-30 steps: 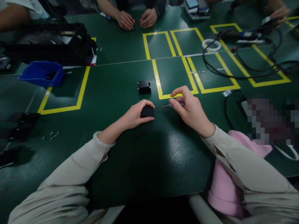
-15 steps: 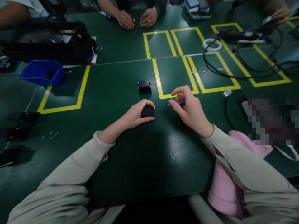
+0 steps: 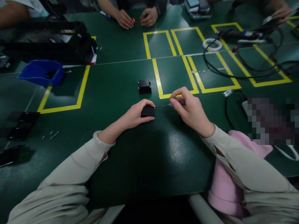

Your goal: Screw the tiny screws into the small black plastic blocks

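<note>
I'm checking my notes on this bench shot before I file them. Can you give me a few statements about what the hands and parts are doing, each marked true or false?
1. The left hand grips a small black block on the green table. True.
2. The right hand holds a thin screwdriver whose tip meets the block's side. True.
3. The second black block lies inside a yellow outline. False: it sits just left of the yellow outline.
4. The blue bin is at the table's right. False: it is at the far left.
5. The white tape ring lies by black cables. True.
</note>
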### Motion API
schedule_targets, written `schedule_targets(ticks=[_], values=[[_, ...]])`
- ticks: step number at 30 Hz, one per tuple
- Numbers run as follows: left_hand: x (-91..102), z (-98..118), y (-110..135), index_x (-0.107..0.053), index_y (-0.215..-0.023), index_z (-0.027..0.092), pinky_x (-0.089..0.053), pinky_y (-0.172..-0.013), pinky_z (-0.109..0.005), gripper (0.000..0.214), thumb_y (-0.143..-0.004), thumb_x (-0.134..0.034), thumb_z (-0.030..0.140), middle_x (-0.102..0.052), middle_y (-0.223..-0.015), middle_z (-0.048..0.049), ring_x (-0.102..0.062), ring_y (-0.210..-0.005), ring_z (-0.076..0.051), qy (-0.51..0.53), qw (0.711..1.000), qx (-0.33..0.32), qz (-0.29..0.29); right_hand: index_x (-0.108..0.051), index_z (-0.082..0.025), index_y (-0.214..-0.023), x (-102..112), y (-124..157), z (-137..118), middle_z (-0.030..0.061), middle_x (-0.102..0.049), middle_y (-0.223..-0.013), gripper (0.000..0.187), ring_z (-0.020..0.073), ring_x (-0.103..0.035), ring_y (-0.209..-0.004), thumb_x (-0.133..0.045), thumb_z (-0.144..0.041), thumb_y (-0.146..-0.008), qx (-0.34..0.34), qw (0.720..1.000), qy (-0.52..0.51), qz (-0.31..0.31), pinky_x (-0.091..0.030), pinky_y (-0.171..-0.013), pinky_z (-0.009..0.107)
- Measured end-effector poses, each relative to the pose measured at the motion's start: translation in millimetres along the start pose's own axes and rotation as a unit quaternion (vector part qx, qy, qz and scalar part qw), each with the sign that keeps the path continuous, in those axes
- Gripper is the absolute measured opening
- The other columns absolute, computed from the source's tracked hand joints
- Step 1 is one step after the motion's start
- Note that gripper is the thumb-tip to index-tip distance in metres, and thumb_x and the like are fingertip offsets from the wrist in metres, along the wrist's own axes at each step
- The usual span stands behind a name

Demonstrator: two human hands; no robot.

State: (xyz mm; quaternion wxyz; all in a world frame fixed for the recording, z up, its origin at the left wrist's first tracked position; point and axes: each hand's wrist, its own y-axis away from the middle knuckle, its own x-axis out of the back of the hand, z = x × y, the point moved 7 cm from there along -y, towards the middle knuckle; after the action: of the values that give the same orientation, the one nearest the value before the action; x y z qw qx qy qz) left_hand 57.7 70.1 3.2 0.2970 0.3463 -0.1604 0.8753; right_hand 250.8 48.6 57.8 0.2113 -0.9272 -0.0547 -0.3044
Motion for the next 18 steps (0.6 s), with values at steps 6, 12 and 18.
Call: schedule_targets(ticks=[6,12,18], values=[[-0.1,0.9,-0.1,-0.055,-0.118,0.02,-0.049,-0.098,-0.037,0.04,-0.086,-0.073,0.036,-0.064,-0.119,-0.0068,-0.062,-0.11,-0.024,0.002,1.0,-0.001,0.003,-0.053,-0.022,-0.107,0.9,0.3,-2.1,-0.0026,-0.056,-0.077,0.016,0.0139,-0.059,-0.066,-0.057,-0.023,-0.092,0.019,1.0,0.002,0.016,-0.042,-0.065,0.028],[0.2,0.0,0.0,-0.055,-0.118,0.02,-0.049,-0.097,-0.037,0.041,-0.086,-0.074,0.035,-0.064,-0.119,-0.0062,-0.062,-0.109,-0.023,0.0,1.0,-0.006,0.005,-0.053,-0.023,-0.101,-0.6,-0.3,0.0,-0.0034,-0.056,-0.072,0.011,0.0131,-0.057,-0.063,-0.056,-0.032,-0.097,0.0,1.0,0.001,0.001,-0.04,-0.064,0.028],[0.5,-1.4,0.3,-0.055,-0.119,0.02,-0.049,-0.096,-0.037,0.041,-0.086,-0.074,0.035,-0.064,-0.119,-0.0066,-0.063,-0.109,-0.024,0.0,1.0,-0.002,0.005,-0.051,-0.023,-0.107,1.4,-0.1,-3.8,-0.0037,-0.054,-0.074,0.016,0.0138,-0.057,-0.066,-0.056,-0.021,-0.092,0.022,1.0,0.006,0.013,-0.041,-0.065,0.028]])
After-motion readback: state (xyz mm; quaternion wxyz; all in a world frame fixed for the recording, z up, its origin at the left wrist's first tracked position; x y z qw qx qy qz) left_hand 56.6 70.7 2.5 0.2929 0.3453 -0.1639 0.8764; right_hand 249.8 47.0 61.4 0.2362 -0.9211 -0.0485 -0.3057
